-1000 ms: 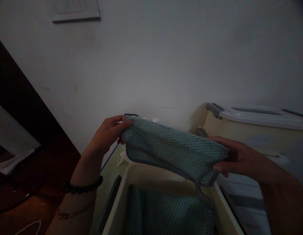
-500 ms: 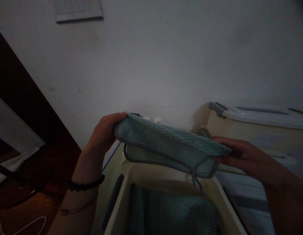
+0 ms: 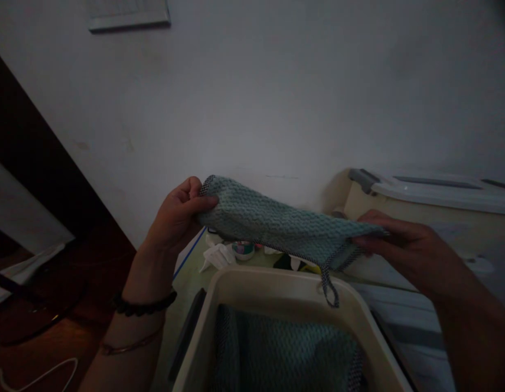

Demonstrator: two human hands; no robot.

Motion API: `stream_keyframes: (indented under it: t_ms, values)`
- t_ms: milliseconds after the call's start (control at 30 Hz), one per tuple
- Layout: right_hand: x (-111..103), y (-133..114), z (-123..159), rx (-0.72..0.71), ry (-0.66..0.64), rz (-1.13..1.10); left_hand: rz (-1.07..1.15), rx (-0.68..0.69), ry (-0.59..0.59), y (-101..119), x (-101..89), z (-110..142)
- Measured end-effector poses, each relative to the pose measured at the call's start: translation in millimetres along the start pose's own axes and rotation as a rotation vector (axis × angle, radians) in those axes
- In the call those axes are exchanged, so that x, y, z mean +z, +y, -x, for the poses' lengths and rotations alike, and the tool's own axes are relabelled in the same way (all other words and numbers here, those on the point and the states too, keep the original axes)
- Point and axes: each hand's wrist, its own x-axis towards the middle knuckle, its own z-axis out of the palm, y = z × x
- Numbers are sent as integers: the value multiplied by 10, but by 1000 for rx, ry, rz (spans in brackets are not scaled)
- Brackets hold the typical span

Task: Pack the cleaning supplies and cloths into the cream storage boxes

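A teal textured cleaning cloth (image 3: 272, 218) with a black-and-white checked edge is stretched between my hands, folded over. My left hand (image 3: 181, 209) pinches its left end between thumb and fingers. At the other end, my right hand (image 3: 399, 247) grips the corner, its fingertips partly behind the fabric. A checked hanging loop (image 3: 329, 288) dangles from the lower edge, over the rim of a cream plastic bin (image 3: 272, 275). Inside that bin lies another teal cloth (image 3: 293, 348) of the same kind.
Behind the bin, a crumpled white tissue (image 3: 217, 256) and a small round tub (image 3: 243, 249) sit on a greenish surface (image 3: 195, 272). A lidded cream storage box (image 3: 432, 218) stands at the right, against the white wall (image 3: 277, 98). A white cable (image 3: 52, 365) lies on the floor at lower left.
My left hand has turned and raised its end of the cloth, thumb now in front. The lower flap has been drawn up, showing the bin's back rim and the items behind it.
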Motion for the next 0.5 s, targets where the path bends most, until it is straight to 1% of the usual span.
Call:
stream_keyframes:
  t_ms: [67,167,367,500]
  values:
    - [-7,10,6,-38,3,22,9,-26,-7,0,-13,-7]
    - [3,30,10,-26,61,61,39,-71,-13,5,-21,-15]
    - [59,1,7,40,180,34,31,-75,-20,-5,-14,-18]
    - [87,2,-7,4,296,-29,39,-56,-51,-22,-32,-18]
